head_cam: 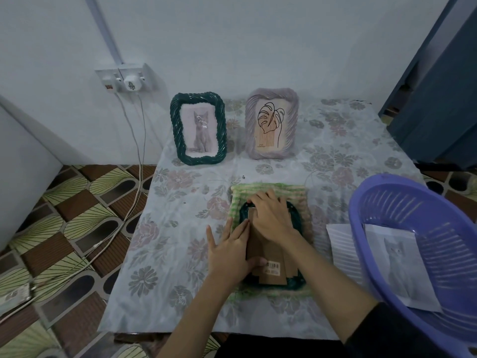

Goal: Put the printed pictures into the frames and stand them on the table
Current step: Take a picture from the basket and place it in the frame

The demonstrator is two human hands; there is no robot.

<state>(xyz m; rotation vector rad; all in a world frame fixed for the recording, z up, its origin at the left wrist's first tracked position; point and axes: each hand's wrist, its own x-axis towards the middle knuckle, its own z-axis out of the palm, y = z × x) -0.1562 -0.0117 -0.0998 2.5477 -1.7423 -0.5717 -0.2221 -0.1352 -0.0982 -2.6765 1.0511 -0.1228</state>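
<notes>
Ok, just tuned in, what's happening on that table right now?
A person is working on a dark green frame lying face down on a green cloth. Both hands press on its brown cardboard back: the left hand at its left edge, the right hand near the top. Two frames already stand at the back, a green frame with a cat picture and a lilac frame with a leaf drawing. A purple basket on the right holds another cat print.

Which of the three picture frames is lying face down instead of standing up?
The dark green frame under both hands, on the green cloth: its brown cardboard back faces up. The other green frame and the lilac frame stand upright by the wall, pictures showing.
</notes>
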